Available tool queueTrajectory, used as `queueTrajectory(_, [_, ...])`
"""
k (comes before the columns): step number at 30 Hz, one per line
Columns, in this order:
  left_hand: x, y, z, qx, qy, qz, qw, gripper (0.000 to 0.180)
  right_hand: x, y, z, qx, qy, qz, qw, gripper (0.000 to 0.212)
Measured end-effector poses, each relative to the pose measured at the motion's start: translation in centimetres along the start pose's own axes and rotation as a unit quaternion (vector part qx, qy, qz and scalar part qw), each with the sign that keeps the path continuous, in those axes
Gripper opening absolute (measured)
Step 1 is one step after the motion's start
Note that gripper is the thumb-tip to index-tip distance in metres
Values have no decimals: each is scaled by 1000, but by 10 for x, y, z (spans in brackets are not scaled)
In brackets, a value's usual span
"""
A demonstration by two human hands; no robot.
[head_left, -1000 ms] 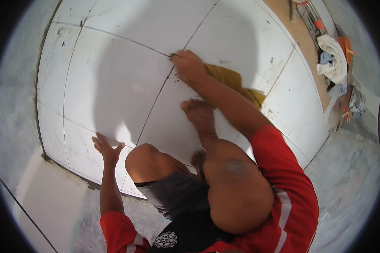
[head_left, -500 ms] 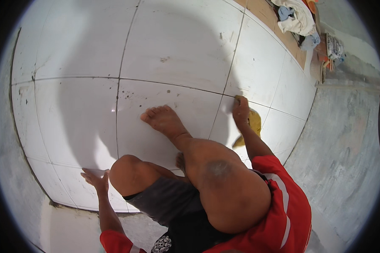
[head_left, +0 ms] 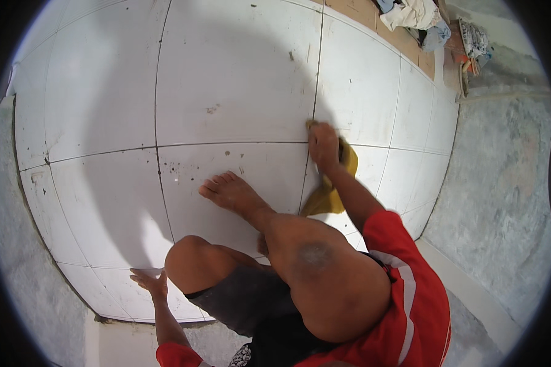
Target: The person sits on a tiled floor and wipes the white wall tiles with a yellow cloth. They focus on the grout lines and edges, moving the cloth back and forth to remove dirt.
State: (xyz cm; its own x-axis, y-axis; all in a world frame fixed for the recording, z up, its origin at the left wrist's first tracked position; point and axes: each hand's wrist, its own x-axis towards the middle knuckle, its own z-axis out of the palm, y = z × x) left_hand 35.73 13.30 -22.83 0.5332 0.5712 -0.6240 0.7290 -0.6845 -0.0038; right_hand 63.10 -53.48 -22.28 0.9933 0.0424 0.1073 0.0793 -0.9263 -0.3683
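My right hand (head_left: 324,145) is closed round a yellow-brown cloth (head_left: 348,165) and presses it near a corner where the joints of the white floor tiles (head_left: 226,79) meet. Part of the cloth sticks out ahead of the fingers; the rest trails beside my wrist. Over by my left knee, my left hand (head_left: 150,282) lies with its fingers stretched out on the tiles, holding nothing. My bare foot (head_left: 236,194) rests between the two hands. Dark specks and smudges (head_left: 211,110) dot the tiles around it.
Brown cardboard (head_left: 355,12) lies at the far right with crumpled clothes (head_left: 410,15) on it. Past it, more items (head_left: 471,46) are piled by the wall. Grey plastered walls (head_left: 496,177) border the floor on the right, left and near side.
My right hand has moved left with the cloth, from right of the tile joint onto it. The view has shifted a little; my left hand stays by my left knee.
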Motion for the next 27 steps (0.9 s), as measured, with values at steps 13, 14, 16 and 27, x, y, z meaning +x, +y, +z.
queueTrajectory(13, [-5, 19, -17, -68, -23, -13, 997, 145, 233, 86, 10, -68, 73, 102, 990, 10])
queueTrajectory(14, [-5, 23, -16, -76, -30, -18, 997, 145, 249, 95, 10, -78, 71, 105, 989, 11])
queueTrajectory(16, [-5, 30, -17, -89, -44, -28, 995, 146, 283, 109, 5, -110, 65, 130, 983, 18])
queueTrajectory(27, [-4, 36, -25, -46, -52, -28, 997, 153, 261, 153, -5, -143, 107, 237, 955, 14])
